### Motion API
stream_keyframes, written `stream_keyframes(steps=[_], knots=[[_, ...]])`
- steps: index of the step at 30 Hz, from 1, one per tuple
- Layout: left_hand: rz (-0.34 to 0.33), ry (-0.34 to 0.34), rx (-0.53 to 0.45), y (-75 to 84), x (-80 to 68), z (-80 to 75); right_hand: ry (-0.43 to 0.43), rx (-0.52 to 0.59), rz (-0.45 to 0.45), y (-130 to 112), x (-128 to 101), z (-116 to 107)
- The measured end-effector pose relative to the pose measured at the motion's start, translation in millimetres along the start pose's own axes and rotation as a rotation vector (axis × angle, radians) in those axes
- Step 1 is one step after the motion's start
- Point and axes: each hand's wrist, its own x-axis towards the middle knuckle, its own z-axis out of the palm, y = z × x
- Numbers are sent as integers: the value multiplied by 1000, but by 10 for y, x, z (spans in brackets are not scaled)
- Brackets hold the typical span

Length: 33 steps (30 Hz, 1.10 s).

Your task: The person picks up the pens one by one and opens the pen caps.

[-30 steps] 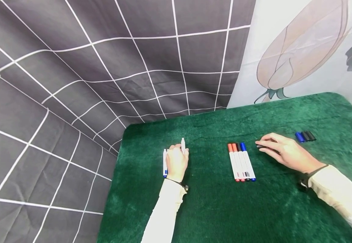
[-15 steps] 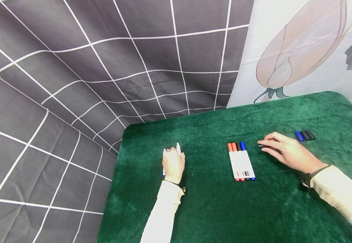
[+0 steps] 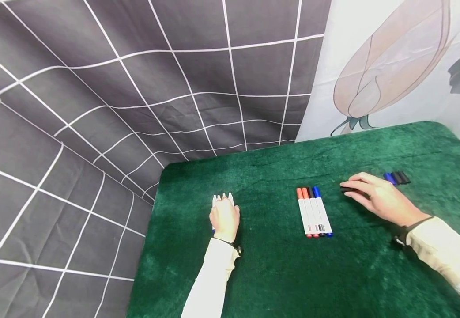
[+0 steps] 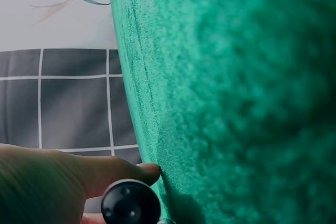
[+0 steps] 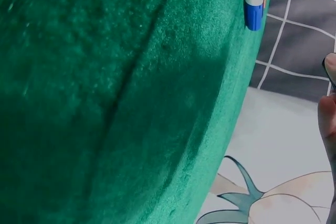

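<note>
On the left of the green table, my left hand (image 3: 224,219) grips an uncapped white marker (image 3: 231,198), its nib pointing away from me. The marker's black round end (image 4: 131,203) shows in the left wrist view. Beside it, further uncapped white markers (image 3: 214,201) lie side by side, mostly hidden under the hand. To the right, my right hand (image 3: 385,198) pinches a black marker cap (image 3: 347,189) between thumb and fingers, low over the cloth. The right wrist view catches only fingertips (image 5: 328,114) and a sliver of the black cap.
Several capped markers (image 3: 313,214), with red, black and blue caps, lie in a row at mid-table. Past the right hand sit loose caps (image 3: 397,178), one blue and the others black. A grey checked curtain (image 3: 198,115) hangs behind the green cloth (image 3: 269,274).
My left hand has shifted left and slightly toward me, bringing the marker down alongside the other uncapped ones. The right hand, still pinching the black cap, has barely moved.
</note>
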Motion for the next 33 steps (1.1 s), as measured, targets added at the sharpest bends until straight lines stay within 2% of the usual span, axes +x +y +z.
stream_keyframes(steps=[5,15,21,29,33], knots=[[0,6,10,-34,1,18,6,-11,41,22,-27,-14],[-19,-33,8,-31,16,1,97,-36,58,81,-72,-62],[3,-33,20,-14,28,-26,81,-36,84,82,-90,-86],[-4,-14,35,-31,19,-9,69,-36,88,64,-91,-85],[2,-18,38,-20,9,-24,11,-46,100,62,-97,-93]])
